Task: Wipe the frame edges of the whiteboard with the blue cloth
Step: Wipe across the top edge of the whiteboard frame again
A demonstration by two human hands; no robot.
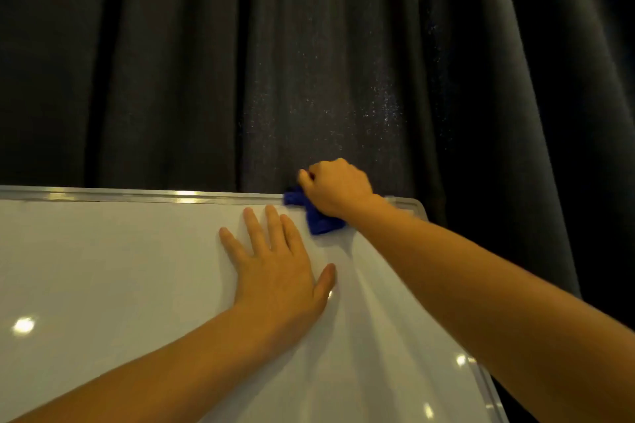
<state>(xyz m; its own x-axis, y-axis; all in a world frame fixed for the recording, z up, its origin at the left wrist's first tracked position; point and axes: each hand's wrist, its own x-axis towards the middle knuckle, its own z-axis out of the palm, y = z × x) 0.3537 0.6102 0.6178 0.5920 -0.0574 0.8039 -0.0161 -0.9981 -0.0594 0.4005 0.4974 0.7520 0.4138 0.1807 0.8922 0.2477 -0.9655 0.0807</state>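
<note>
A white whiteboard [103,268] with a silver metal frame [154,195] fills the lower part of the view. My right hand [338,189] is closed on a bunched blue cloth [318,216] and presses it onto the top frame edge, a short way left of the rounded top right corner [417,204]. Part of the cloth hangs down over the board surface below the hand. My left hand [275,261] lies flat on the board with fingers spread, just below and left of the cloth.
A dark grey pleated curtain [309,62] hangs directly behind the board, with pale specks on it above my right hand. The right frame edge [488,388] runs down toward the lower right. Ceiling lights reflect on the board.
</note>
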